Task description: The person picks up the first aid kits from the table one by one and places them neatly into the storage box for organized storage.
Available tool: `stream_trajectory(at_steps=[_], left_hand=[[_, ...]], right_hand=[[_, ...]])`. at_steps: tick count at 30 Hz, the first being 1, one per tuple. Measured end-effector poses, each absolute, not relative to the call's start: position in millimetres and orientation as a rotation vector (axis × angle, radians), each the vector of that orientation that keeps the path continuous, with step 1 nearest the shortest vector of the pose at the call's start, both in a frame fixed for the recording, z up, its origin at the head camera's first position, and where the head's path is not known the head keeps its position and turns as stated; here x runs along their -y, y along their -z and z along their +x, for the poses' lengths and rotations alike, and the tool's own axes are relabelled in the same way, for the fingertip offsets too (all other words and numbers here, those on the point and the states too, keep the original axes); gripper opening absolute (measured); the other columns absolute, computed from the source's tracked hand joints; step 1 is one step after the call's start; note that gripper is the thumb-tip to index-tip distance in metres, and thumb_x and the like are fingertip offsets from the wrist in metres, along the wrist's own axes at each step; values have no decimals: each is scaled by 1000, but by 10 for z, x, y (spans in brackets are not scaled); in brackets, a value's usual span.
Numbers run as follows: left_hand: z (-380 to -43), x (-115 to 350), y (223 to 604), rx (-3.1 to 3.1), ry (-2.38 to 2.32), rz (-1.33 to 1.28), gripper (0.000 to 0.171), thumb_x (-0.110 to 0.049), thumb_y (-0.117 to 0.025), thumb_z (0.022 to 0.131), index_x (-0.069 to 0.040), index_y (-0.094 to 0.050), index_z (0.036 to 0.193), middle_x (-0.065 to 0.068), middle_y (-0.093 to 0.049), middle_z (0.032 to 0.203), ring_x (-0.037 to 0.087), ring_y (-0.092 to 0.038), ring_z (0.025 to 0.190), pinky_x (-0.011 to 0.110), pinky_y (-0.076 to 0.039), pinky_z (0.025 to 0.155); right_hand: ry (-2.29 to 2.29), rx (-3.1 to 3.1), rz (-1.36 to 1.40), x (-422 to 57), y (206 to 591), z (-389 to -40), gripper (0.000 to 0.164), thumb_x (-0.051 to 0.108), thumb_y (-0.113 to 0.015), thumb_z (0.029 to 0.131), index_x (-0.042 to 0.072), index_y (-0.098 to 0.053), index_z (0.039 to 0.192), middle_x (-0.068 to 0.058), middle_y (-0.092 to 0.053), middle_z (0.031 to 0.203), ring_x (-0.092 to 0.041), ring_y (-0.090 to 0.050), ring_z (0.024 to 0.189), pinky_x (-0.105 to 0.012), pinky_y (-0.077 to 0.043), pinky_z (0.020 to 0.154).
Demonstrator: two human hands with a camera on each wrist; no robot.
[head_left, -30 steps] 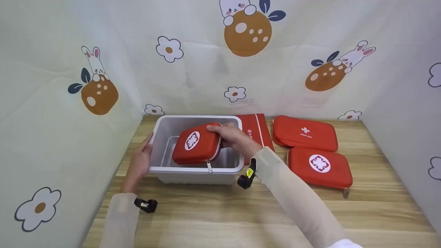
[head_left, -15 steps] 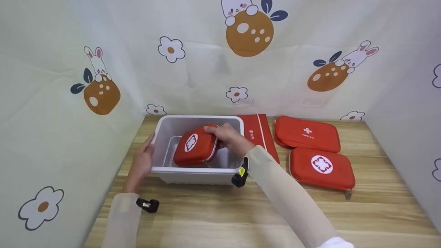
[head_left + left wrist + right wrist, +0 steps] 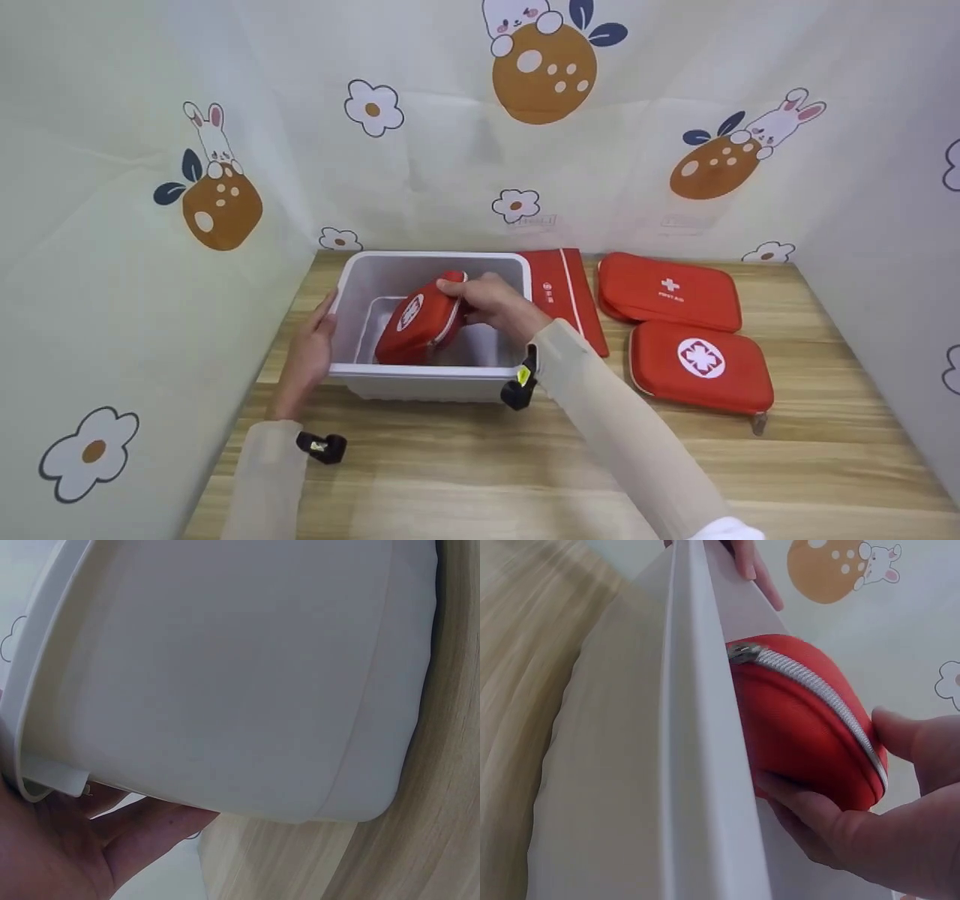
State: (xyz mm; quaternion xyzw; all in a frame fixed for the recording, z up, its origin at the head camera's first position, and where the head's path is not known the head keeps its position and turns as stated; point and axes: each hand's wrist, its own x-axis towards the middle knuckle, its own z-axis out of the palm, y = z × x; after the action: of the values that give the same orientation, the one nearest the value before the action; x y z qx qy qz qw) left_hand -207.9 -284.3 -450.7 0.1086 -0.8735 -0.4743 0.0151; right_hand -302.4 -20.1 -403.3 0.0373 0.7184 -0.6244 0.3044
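Note:
My right hand point(image 3: 495, 300) grips a red zippered first-aid case point(image 3: 420, 319), thumb on one face and fingers underneath. The case carries a white oval emblem and is tilted inside a light grey plastic bin point(image 3: 431, 370). In the right wrist view, the case's pale zipper point(image 3: 817, 686) and metal pull show behind the bin's rim, and the bin hides the case's lower part. My left hand point(image 3: 309, 349) holds the bin's left rim. In the left wrist view, its fingers point(image 3: 146, 836) lie along the outside of the bin wall, just below the rim.
A flat red pouch point(image 3: 559, 292) with a white stripe lies right of the bin, partly hidden by it. Farther right are two red cases, one marked first aid point(image 3: 667, 292) and one with a round white emblem point(image 3: 701, 367). Patterned curtain walls surround the wooden table point(image 3: 450, 465).
The right hand has moved slightly left and tipped the case more steeply inside the bin, so its emblem looks narrower. The left hand stays on the rim.

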Motion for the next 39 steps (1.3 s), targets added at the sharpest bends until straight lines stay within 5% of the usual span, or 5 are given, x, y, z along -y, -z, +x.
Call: stream_trajectory(at_steps=[6,24,39], left_hand=[[-2059,2851,4504,2715,1466,330,51,-21,-24,110,-22,-23,161,11,-19,168,36,-17,155,52,-15,127],[-2070,2842,4504,2734,1474,332,51,-21,-25,110,-21,-22,161,10,-18,168,35,-14,156,53,-13,128],[-2085,2852,4517,2728,1522,333,52,-23,-23,110,-26,-18,161,6,-16,169,32,-12,157,52,-12,128]], right_hand=[[1673,-1890,83,233,4050,-3012,47,14,-71,91,-5,-58,132,-17,-72,115,-19,-69,85,-37,-61,91],[1374,-2043,105,112,4121,-2955,29,9,-56,94,-3,-60,120,-11,-65,99,-21,-66,78,-34,-63,75],[1362,-2028,197,-4,4158,-2965,37,16,-62,92,3,-54,126,-14,-60,125,-30,-61,108,-40,-61,89]])
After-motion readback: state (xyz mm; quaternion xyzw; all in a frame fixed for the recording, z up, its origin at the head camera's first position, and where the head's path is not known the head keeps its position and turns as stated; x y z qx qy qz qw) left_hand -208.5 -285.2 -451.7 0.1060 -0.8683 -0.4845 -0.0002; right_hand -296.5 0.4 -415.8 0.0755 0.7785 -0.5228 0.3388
